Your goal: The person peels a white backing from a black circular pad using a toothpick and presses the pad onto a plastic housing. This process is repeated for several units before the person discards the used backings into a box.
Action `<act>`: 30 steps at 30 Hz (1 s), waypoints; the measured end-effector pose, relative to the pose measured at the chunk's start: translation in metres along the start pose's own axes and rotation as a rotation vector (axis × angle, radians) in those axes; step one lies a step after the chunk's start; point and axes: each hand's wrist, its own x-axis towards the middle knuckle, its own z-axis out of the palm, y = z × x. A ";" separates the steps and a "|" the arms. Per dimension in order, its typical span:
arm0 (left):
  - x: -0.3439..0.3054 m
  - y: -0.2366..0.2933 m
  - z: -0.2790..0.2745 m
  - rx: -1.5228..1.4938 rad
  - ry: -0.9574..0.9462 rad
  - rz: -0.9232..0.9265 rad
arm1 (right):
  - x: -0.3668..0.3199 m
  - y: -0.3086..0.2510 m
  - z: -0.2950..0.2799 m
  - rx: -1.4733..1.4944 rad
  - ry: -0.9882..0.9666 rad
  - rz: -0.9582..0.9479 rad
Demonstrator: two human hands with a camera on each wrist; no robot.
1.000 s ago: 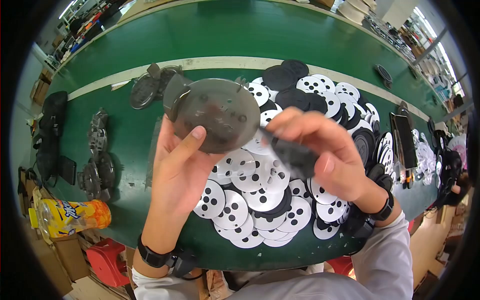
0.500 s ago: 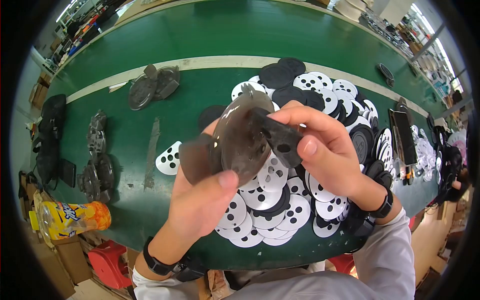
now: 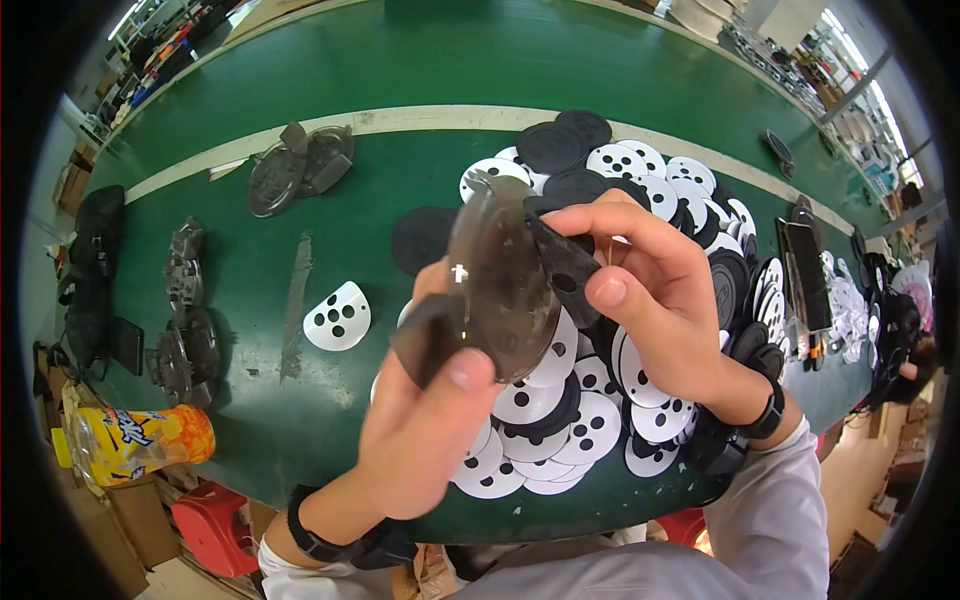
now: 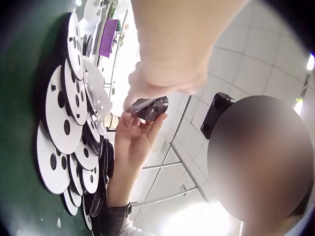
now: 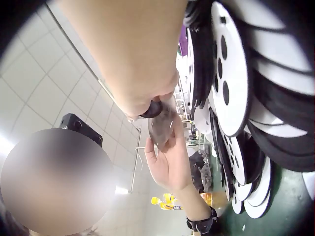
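Observation:
In the head view the left hand (image 3: 425,425) grips a smoky translucent round part (image 3: 505,285), thumb on its near side, the part tilted nearly on edge. The right hand (image 3: 665,310) pinches a dark piece with holes (image 3: 568,270) between thumb and fingers, against the right side of the round part; whether the two are joined I cannot tell. In the right wrist view the translucent part (image 5: 162,127) lies across the left hand (image 5: 172,164). Below and beyond the hands spreads a pile of white discs with black holes (image 3: 590,428).
Black discs (image 3: 552,148) lie at the pile's far side. One white disc (image 3: 337,317) rests alone left of the hands. More translucent parts (image 3: 276,180) (image 3: 190,355) are on the green table (image 3: 240,440). A yellow-labelled bottle (image 3: 140,440) is at the left edge.
The round part has turned from face-up to nearly on edge and moved right with the left hand. The right hand has brought the dark piece against it. The lone white disc has come into view.

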 end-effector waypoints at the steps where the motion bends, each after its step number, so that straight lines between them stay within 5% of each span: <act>1: 0.000 -0.003 -0.001 0.101 -0.067 0.020 | 0.000 0.000 0.002 0.094 0.069 0.038; 5: 0.000 -0.007 0.000 0.169 -0.107 0.097 | -0.001 0.000 0.001 0.125 0.060 0.042; 7: 0.000 -0.008 -0.002 0.182 -0.114 0.103 | -0.002 0.003 -0.003 -0.154 -0.013 -0.074; 17: 0.000 -0.013 -0.006 0.382 -0.144 0.139 | -0.005 -0.002 -0.001 -0.199 0.005 0.022; 30: 0.000 -0.020 -0.002 0.206 -0.152 0.143 | -0.004 -0.007 -0.004 -0.495 -0.013 -0.200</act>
